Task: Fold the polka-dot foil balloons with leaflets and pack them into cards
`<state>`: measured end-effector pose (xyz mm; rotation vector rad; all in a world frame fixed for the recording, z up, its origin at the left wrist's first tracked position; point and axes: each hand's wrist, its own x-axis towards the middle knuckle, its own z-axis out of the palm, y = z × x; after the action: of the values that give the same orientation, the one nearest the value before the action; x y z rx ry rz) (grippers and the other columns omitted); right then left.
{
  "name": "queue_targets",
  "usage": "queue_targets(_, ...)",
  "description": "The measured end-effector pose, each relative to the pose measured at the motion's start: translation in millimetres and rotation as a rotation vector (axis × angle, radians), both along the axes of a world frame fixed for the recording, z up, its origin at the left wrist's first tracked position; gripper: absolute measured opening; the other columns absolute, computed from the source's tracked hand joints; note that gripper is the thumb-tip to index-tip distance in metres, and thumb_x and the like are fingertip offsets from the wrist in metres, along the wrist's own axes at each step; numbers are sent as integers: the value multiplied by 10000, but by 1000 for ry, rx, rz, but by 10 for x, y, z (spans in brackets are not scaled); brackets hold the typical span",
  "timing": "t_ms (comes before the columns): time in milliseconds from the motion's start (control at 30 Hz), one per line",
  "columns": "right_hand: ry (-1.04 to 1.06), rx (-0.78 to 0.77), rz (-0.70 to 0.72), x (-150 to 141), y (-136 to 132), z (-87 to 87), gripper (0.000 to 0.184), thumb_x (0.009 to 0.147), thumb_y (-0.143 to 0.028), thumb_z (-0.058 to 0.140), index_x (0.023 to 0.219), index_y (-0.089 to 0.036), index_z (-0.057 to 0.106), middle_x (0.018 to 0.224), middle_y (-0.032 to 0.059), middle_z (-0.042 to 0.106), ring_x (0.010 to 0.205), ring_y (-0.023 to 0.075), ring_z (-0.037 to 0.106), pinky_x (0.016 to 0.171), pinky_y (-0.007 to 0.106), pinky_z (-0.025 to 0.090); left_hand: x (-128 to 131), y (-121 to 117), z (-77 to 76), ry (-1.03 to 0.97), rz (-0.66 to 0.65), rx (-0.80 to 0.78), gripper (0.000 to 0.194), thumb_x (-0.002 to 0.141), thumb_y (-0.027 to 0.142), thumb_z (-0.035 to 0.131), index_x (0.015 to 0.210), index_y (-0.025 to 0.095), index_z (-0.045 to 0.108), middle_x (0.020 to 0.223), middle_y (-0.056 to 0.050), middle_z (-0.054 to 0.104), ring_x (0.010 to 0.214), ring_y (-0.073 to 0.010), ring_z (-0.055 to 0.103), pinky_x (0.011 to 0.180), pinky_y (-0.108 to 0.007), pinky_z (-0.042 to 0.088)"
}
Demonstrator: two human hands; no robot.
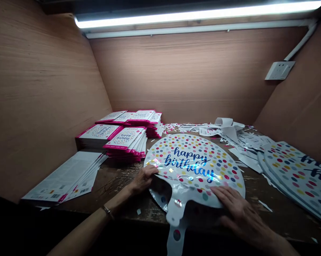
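A flat, round foil balloon with coloured dots and blue "happy birthday" lettering lies at the front of the table, its tail hanging over the edge. Beneath it, part of another dotted balloon and a second tail show. My left hand pinches the top balloon's left edge, lifting it a little from the one below. Stretched fingers of my right hand rest on the balloon's lower right; its thumb is blurred below the edge.
Stacks of pink-edged printed packets stand at the back left, with printed sheets before them. Paper scraps and strips litter the back right. More dotted balloons are piled at right. Wooden walls enclose the table.
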<state>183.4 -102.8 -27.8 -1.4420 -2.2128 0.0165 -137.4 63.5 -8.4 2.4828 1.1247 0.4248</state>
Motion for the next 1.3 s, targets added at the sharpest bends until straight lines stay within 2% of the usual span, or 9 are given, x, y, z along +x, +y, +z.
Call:
queue_targets(167,71,48,-145,208,-9,-343,502,689,-64,328,1053,-226,633,1024,52,646,968,210,587,841,356,479,-26,69,55,-10,64,-13,260,785,116,415,829,179,664,896,-22,668,857,-144,602,801,-239,454)
queue_targets(433,69,-394,-618,649,1280,204,320,840,-317,352,733,-192,626,788,49,661,782,205,618,633,265,451,720,1022,489,202,419,-8,263,884,323,458,841,140,643,844,-51,643,852,-194,603,725,-298,470)
queue_targets(600,-73,-375,-773,662,1690,28,329,865,-357,390,780,-161,639,822,145,655,829,285,618,644,344,431,1113,1418,247,335,507,-47,295,875,326,530,1101,137,536,1071,-74,564,931,-176,575,791,-361,492)
queue_targets(733,-132,-328,-781,673,1684,-92,341,899,-323,345,860,-138,629,797,153,648,793,281,621,664,369,443,1148,1431,92,355,480,-18,281,886,337,508,1068,129,557,1027,-80,585,916,-183,586,783,-357,491)
queue_targets(867,-156,-181,-694,681,1450,26,330,892,-323,395,1069,-114,579,1030,159,615,976,270,560,833,395,426,1024,1179,212,288,427,128,414,912,428,404,1130,104,541,1118,-171,572,1069,-257,536,892,-372,422)
queue_targets(967,-253,133,-346,625,1106,51,468,859,-350,469,1282,-153,439,1288,135,477,1176,285,425,951,439,366,849,776,191,213,33,388,677,819,589,460,1300,118,399,1357,-174,400,1284,-311,316,1055,-460,242)
queue_targets(1067,-435,287,-49,608,831,-116,495,841,-173,416,1335,-187,380,1345,96,432,1224,259,387,981,445,354,676,469,-13,239,-410,514,802,786,678,396,1341,102,338,1388,-180,362,1317,-325,256,1071,-534,148)
queue_targets(1167,-511,296,-59,704,759,-355,504,779,-40,350,1266,-119,451,1201,119,554,1101,224,506,885,370,448,552,478,-193,353,-313,436,578,902,518,335,1317,117,365,1371,-159,395,1285,-288,332,1046,-499,225)
queue_targets(1300,-552,216,-184,864,775,-478,465,747,-1,366,1171,-107,523,1097,129,595,1001,246,555,808,383,479,449,724,-210,471,-179,437,339,907,152,355,1231,170,456,1308,-123,466,1205,-248,433,964,-413,347)
